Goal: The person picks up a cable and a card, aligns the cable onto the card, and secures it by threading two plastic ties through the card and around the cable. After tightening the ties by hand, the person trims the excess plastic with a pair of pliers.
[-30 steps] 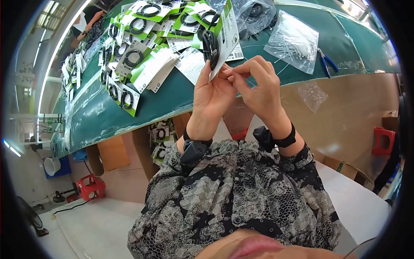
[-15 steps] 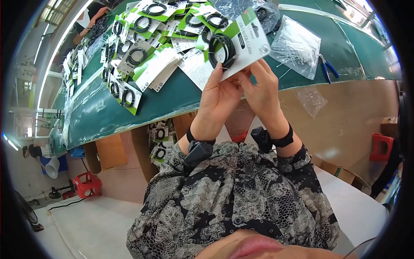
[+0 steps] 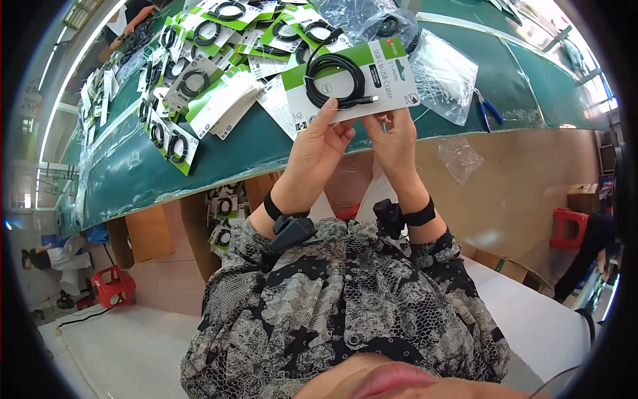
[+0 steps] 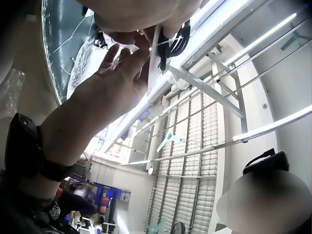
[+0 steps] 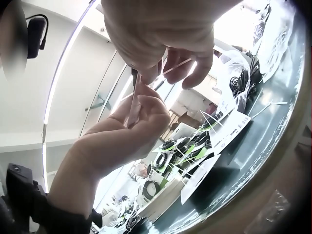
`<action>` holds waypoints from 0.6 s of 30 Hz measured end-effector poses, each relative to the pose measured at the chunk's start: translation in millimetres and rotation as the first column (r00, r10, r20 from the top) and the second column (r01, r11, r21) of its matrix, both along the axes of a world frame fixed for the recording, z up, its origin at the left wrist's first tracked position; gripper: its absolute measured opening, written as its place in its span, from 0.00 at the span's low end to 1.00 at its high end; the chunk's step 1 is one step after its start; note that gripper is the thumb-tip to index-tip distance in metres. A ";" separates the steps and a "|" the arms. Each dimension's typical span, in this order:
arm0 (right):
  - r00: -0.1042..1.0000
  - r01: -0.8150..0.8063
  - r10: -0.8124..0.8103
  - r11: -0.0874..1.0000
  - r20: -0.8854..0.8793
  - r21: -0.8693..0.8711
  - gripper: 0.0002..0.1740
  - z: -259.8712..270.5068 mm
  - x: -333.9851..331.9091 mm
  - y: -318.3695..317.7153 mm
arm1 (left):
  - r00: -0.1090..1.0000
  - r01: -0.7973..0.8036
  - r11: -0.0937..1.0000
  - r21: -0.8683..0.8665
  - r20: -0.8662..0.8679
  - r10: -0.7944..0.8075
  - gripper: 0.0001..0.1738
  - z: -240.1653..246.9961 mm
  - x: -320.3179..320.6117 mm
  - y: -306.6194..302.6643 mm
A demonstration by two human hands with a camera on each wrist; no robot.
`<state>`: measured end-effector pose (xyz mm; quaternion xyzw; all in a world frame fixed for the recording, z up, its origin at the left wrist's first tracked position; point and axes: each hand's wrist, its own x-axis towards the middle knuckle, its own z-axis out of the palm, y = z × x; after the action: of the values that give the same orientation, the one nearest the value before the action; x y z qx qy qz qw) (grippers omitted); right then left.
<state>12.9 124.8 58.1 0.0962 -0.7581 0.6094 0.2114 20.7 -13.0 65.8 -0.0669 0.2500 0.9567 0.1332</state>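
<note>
Held up over the table edge is a green-and-white cable card (image 3: 392, 76), its printed front facing the head camera. A coiled black USB-C cable (image 3: 359, 73) is on its front, one plug pointing right. My left hand (image 3: 316, 149) grips the card's lower left, thumb on the front. My right hand (image 3: 395, 143) holds its lower right edge, fingers partly hidden behind it. In the right wrist view a thin white tie (image 5: 178, 66) shows between the right fingers. A white strand also crosses the coil (image 4: 175, 44) in the left wrist view.
Piled cable cards (image 3: 206, 33) cover the table's left, beside a stack of flat cards (image 3: 222, 106). A bag of white ties (image 3: 445, 76) and blue-handled pliers (image 3: 488, 110) lie right. Below are a box of cards (image 3: 222, 213) and a red stool (image 3: 113, 287).
The card has turned from nearly edge-on to face the head camera, showing its print and coil. The right hand has moved from beside its back to its lower edge.
</note>
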 end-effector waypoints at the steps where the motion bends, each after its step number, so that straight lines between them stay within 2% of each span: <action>1: 1.000 0.001 -0.001 1.000 -0.001 0.005 0.14 -3.5 0.1 2.6 | 1.000 0.005 1.000 -0.004 0.001 -0.004 0.12 -2.8 -0.2 0.5; 5: 0.993 -0.108 0.110 0.994 0.046 -0.030 0.12 -13.5 0.7 8.9 | 1.000 0.003 1.000 -0.021 -0.016 -0.003 0.13 -2.4 -0.4 3.8; 8: 0.977 0.107 -0.054 0.961 -0.208 0.255 0.11 -14.4 -1.4 9.7 | 0.999 -0.018 0.999 -0.029 -0.051 0.017 0.13 2.8 1.6 8.0; 9: 0.977 0.107 -0.053 0.960 -0.209 0.259 0.11 -12.3 2.2 15.9 | 0.992 -0.098 0.992 -0.083 -0.087 0.091 0.13 4.0 1.5 9.1; 11: 0.977 0.165 -0.075 0.863 -0.200 0.478 0.11 -0.7 15.6 39.7 | 0.957 -0.261 0.948 -0.182 -0.178 0.230 0.14 6.9 -1.0 9.6; 12: 0.977 0.187 -0.087 0.794 -0.197 0.578 0.11 5.8 18.2 45.2 | 0.956 -0.264 0.948 -0.180 -0.179 0.232 0.14 7.0 -2.6 9.4; 13: 0.977 0.185 -0.087 0.793 -0.193 0.581 0.11 13.5 19.2 42.5 | 0.952 -0.273 0.944 -0.184 -0.193 0.237 0.15 5.8 -3.5 9.5; 16: 0.849 0.260 0.072 0.805 -0.524 0.533 0.10 34.1 26.9 27.2 | 0.953 -0.260 0.946 -0.193 -0.208 0.219 0.17 -1.3 -1.3 15.9; 18: 0.842 0.274 0.092 0.776 -0.532 0.568 0.10 34.1 21.8 24.6 | 0.971 -0.190 0.965 -0.182 -0.180 0.157 0.17 -5.3 -0.1 19.7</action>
<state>34.6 149.4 92.2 0.2866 -0.8309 0.2609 0.3991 20.5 6.7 60.6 -0.0226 0.3470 0.9374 0.0205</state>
